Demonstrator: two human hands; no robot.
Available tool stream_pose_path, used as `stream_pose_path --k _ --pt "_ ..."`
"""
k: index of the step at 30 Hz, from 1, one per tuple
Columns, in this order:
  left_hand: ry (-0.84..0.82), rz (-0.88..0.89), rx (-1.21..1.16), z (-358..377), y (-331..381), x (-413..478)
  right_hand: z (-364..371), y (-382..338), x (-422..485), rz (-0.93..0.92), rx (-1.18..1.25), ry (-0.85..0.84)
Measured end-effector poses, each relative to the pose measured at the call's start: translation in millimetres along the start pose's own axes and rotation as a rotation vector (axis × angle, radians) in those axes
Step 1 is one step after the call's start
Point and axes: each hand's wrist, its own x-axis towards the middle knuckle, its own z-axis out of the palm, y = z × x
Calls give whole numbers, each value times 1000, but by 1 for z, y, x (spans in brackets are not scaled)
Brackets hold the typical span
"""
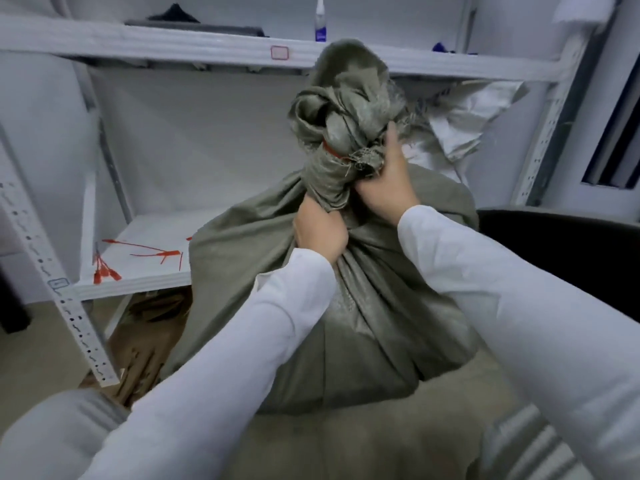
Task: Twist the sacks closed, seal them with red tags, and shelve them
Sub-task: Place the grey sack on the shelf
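The left hand (320, 233) & right hand (386, 178) were both clamped on the twisted neck of the grey-green sack (346, 341), left lower, right just beside the red tag (330, 152) wound round it. Sack stood upright in front of the lower shelf (145, 237) w/ spare red tags (104, 271).

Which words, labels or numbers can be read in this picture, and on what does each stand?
No text can be read.
Spray bottle: blue label, too blurred.
Red-edged label on the upper shelf edge: nothing legible.
Blue-edged label on the left upright: blurred.
White sack: blue print, unreadable.
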Motion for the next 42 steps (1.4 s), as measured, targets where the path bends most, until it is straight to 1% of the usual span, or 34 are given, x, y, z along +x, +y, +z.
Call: stream_pose_path --k 3,9,12,15,18,20,21,24,26,28,31,32,33,37,40,42 --pt "23 -2 36 -4 33 27 -7 -28 28 -67 5 58" --pt "16 85 111 -3 77 91 -9 -42 81 -80 32 216" --pt "-7 127 167 8 82 123 -4 -28 102 -57 72 274" --pt "-48 149 220 31 72 152 3 4 115 -27 89 314" --pt "-111 154 264 61 50 178 7 47 117 69 110 315" --pt "-152 138 289 83 30 198 11 85 115 165 102 252" --pt "-182 133 316 94 18 208 13 105 113 222 92 195" --pt "-263 113 395 129 -27 231 15 155 95 370 77 -36" --pt "-273 108 402 147 -49 244 15 178 77 451 20 -218" --pt "-292 121 421 159 -58 259 22 196 59 430 -67 -382" --pt "-348 128 456 166 -61 275 42 204 42 265 -378 -616" --pt "-360 123 460 166 -62 278 49 203 40 222 -471 -661" --pt "-370 118 462 165 -65 280 54 201 41 218 -534 -688" --pt "-439 128 428 156 -74 283 61 186 44 279 -701 -831" --pt "-503 134 405 150 -80 279 57 174 20 264 -845 -959" --pt "-558 136 372 145 -83 274 52 173 1 227 -943 -981"
